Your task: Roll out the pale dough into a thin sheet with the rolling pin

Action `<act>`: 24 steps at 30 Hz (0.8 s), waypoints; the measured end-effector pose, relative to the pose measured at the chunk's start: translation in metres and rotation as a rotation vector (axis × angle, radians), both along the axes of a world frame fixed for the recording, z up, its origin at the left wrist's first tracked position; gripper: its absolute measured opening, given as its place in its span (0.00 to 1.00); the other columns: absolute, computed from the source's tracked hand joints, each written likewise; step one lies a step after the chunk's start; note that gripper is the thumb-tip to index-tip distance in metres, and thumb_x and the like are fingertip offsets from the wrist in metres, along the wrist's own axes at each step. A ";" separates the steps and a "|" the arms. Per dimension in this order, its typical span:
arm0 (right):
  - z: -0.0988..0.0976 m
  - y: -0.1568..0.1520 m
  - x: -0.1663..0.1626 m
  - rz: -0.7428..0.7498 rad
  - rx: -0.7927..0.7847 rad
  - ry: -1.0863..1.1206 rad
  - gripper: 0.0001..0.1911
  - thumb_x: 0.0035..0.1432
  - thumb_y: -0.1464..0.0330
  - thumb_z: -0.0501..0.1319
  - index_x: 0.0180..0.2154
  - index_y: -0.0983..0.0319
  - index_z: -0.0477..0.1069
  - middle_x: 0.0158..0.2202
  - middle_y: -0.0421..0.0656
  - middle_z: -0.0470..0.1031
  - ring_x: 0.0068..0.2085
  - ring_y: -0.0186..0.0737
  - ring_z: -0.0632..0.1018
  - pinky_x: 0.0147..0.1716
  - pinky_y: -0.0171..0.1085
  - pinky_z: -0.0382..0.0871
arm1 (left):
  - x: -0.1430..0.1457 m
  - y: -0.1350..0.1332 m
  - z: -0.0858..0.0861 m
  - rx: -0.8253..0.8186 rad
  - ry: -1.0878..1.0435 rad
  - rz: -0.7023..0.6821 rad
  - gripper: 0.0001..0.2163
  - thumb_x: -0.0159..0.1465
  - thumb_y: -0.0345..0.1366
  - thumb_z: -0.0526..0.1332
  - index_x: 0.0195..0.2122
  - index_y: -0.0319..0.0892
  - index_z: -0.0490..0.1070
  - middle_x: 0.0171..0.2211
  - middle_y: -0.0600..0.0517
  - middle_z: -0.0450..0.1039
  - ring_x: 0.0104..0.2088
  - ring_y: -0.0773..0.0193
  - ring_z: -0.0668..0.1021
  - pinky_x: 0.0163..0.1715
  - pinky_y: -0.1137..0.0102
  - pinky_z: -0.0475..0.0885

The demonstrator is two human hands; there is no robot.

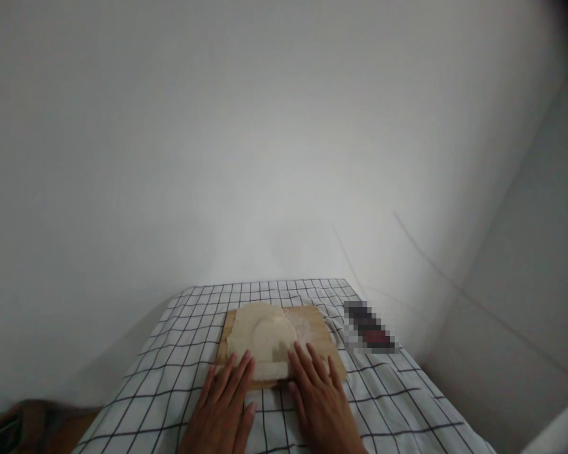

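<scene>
The work surface is a table covered by a white cloth with a black grid. A wooden board lies on it, toward the far edge and roughly midway between the two sides. On the board rests a sheet of pale dough, flattened and spread over the left and centre of the board; the right-hand strip of the board is bare and looks dusted with flour. A rounder, slightly raised patch shows in the middle of the dough, and its near edge appears folded or thickened where it reaches the near edge of the board.

Both hands lie flat, fingers extended and together, gripping nothing. The left hand has its fingertips on the near edge of the dough, its palm over the cloth. The right hand has its fingertips at the near right part of the board, just beside or on the edge of the dough; which one I cannot tell.

Judgement on progress: the dough is already largely flattened, so the bulk of the spreading appears done. The sheet is uneven in outline and thickness, which suggests pressing or folding at the near edge remains.

A blurred-out dark object lies on the cloth near the far right corner, apart from the board. No rolling tool is visible.
</scene>
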State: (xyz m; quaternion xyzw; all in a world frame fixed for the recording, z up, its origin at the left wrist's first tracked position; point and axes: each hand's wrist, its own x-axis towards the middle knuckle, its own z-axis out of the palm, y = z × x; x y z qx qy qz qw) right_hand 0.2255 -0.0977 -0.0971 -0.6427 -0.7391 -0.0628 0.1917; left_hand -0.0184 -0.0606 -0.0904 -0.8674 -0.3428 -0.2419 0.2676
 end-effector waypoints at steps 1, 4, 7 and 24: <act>-0.003 -0.004 0.000 -0.004 0.008 -0.007 0.28 0.74 0.61 0.45 0.72 0.52 0.49 0.73 0.37 0.48 0.73 0.50 0.53 0.68 0.60 0.53 | -0.002 -0.004 -0.001 0.007 0.002 -0.006 0.30 0.72 0.43 0.53 0.74 0.42 0.48 0.71 0.50 0.58 0.70 0.56 0.63 0.67 0.59 0.59; -0.009 -0.011 0.000 -0.003 0.002 -0.020 0.28 0.73 0.61 0.46 0.72 0.51 0.50 0.73 0.37 0.49 0.72 0.52 0.54 0.67 0.61 0.56 | -0.007 -0.008 -0.003 0.001 -0.011 -0.023 0.29 0.73 0.43 0.51 0.74 0.45 0.48 0.70 0.52 0.59 0.68 0.57 0.65 0.66 0.60 0.61; -0.005 -0.008 0.000 0.007 -0.015 -0.012 0.27 0.74 0.58 0.46 0.71 0.50 0.53 0.72 0.37 0.51 0.72 0.52 0.56 0.67 0.62 0.56 | -0.006 -0.003 -0.004 -0.004 -0.014 -0.029 0.29 0.73 0.43 0.51 0.74 0.45 0.48 0.70 0.51 0.60 0.67 0.57 0.67 0.65 0.60 0.65; 0.042 0.133 0.017 -0.110 -0.154 -0.003 0.26 0.75 0.59 0.41 0.62 0.61 0.66 0.66 0.56 0.67 0.68 0.53 0.65 0.63 0.61 0.57 | 0.049 0.162 0.020 -0.330 -0.089 0.162 0.23 0.74 0.43 0.45 0.65 0.46 0.67 0.66 0.42 0.67 0.68 0.42 0.64 0.63 0.34 0.57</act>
